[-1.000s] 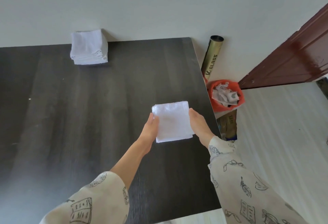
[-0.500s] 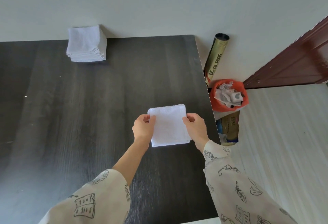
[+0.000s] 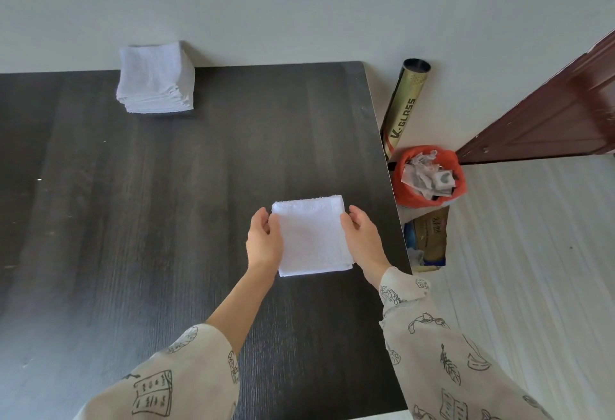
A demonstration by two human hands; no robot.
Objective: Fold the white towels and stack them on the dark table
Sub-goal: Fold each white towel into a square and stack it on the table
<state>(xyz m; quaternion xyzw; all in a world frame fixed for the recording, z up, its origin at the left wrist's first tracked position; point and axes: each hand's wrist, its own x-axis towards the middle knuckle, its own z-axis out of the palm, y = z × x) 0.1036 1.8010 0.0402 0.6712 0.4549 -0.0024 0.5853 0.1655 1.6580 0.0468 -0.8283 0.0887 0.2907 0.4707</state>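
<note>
Nearest: two printed cream sleeves. Left hand (image 3: 264, 243) and right hand (image 3: 364, 240), apart, each gripping one side edge of a folded white towel (image 3: 312, 235), a soft terry square lying near the right edge of the dark wood-grain desk (image 3: 166, 220). Beside the desk, on the pale floor: a brown paper bag (image 3: 429, 236), contents unclear; an orange-lined bin (image 3: 412, 195) holding crumpled paper; a gold tube (image 3: 404, 107) leaning on the wall. Farthest: a stack of folded white towels (image 3: 155, 77) at the desk's back edge.
</note>
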